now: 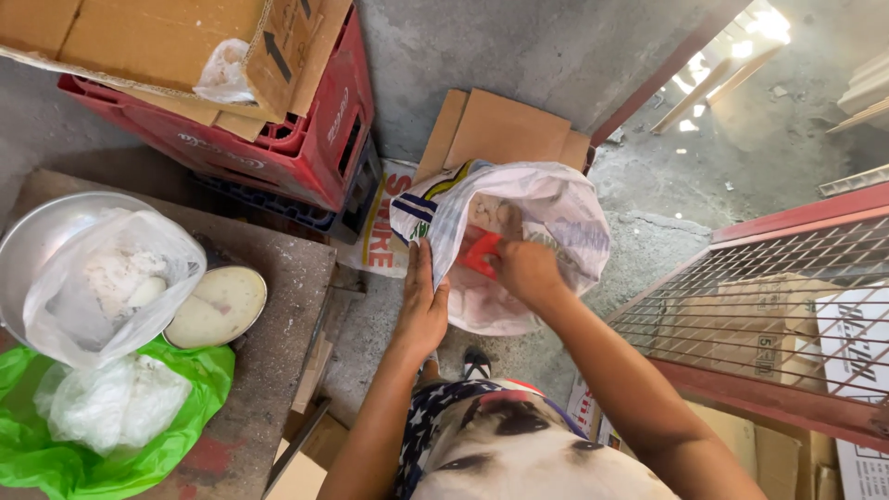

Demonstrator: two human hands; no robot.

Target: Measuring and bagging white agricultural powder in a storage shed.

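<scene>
I see my left hand [421, 306] gripping the rim of the white woven sack [546, 222] on the floor; my right hand [526, 268] clasps a red scoop [482, 255] inside its mouth; scooping looks underway, nothing yet lifted out.

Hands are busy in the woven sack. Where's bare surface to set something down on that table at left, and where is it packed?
Bare tabletop lies right of the round lid, along the edge, and below it beside the green bag. The table's left side is crowded: metal bowl, clear bags. Left hand holds the sack rim; right hand grips a red scoop inside.
</scene>
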